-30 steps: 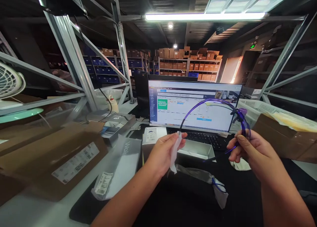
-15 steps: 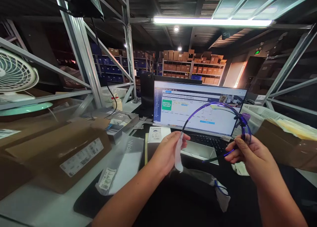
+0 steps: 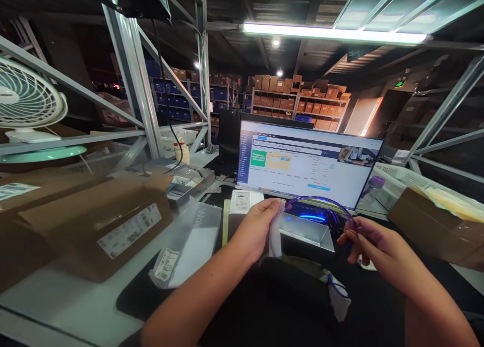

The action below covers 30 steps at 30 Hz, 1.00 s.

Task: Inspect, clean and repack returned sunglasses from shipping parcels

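A thin, curved, see-through blue frame [image 3: 319, 199], like that of glasses, spans between my two hands above a silver open box [image 3: 310, 233]. My left hand [image 3: 254, 230] is closed in a pinch on its left end, where a soft white sleeve [image 3: 275, 240] hangs down. With fingers closed, my right hand [image 3: 378, 242] grips the frame's other end; part of it is hidden by the fingers. Below, on the black mat [image 3: 295, 306], lies a translucent wrapper [image 3: 338, 301] with a blue loop around it.
Behind my hands stand a lit monitor [image 3: 302, 160] and a keyboard. To the left are a small white box [image 3: 245, 200], a clear plastic bag [image 3: 189, 246] and a cardboard box [image 3: 94, 226]. Another carton [image 3: 434, 231] stands at right; a fan [image 3: 30, 95] at far left.
The blue frame has come down and turned, from in front of the screen to above the silver box. My right hand has shifted slightly lower; both hands keep their hold.
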Tool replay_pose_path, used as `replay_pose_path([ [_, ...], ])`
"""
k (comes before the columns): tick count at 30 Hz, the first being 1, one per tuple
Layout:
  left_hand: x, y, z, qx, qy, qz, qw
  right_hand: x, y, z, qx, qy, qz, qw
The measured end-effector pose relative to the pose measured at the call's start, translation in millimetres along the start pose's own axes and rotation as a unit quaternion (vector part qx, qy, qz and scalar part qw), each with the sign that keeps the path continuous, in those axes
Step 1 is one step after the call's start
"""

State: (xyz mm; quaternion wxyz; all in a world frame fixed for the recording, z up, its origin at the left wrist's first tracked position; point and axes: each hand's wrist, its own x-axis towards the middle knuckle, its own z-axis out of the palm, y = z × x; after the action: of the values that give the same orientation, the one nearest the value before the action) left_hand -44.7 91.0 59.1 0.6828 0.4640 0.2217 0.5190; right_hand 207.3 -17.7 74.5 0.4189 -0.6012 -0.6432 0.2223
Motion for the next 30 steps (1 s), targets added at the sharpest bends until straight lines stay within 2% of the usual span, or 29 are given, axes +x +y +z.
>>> replay_pose_path([
  [4,-5.9,4.7,0.2,0.153,-0.027,0.083,0.984,-2.0,-4.1,-6.4,-0.057,0.080,-0.016,0.995],
  [8,-13.7,14.6,1.5,0.169,-0.094,0.087,0.977,-1.8,-7.5,-7.6,-0.053,0.143,0.007,0.988],
  [10,-14.5,16.5,0.0,0.206,-0.107,0.090,0.969,-1.9,-7.2,-7.2,-0.046,0.141,0.007,0.989],
  [14,-14.9,14.5,-2.8,0.359,-0.094,0.156,0.915,-2.2,-4.5,-3.5,-0.041,0.098,-0.002,0.994],
  [16,-17.4,11.7,-1.1,0.337,-0.102,0.191,0.916,-1.7,-5.4,0.1,-0.063,0.062,-0.010,0.996],
  [18,-20.9,7.7,2.3,0.262,-0.128,0.207,0.934,-0.8,-8.7,4.0,-0.103,0.031,-0.042,0.993],
  [21,-24.4,1.2,6.6,0.163,-0.157,0.225,0.948,1.6,-14.5,8.2,-0.120,0.044,-0.091,0.988],
  [23,-24.1,-1.5,7.2,0.128,-0.156,0.228,0.953,3.9,-15.4,9.4,-0.043,0.050,-0.073,0.995],
  [25,-22.1,-1.7,6.4,0.115,-0.153,0.217,0.957,7.1,-12.8,10.6,0.106,0.037,-0.032,0.993],
  [28,-18.7,2.0,4.9,0.148,-0.169,0.215,0.950,14.2,-7.1,12.0,0.312,0.041,0.009,0.949],
  [30,-17.2,5.0,4.0,0.191,-0.173,0.213,0.943,19.6,-4.6,8.6,0.372,0.068,0.022,0.925],
])
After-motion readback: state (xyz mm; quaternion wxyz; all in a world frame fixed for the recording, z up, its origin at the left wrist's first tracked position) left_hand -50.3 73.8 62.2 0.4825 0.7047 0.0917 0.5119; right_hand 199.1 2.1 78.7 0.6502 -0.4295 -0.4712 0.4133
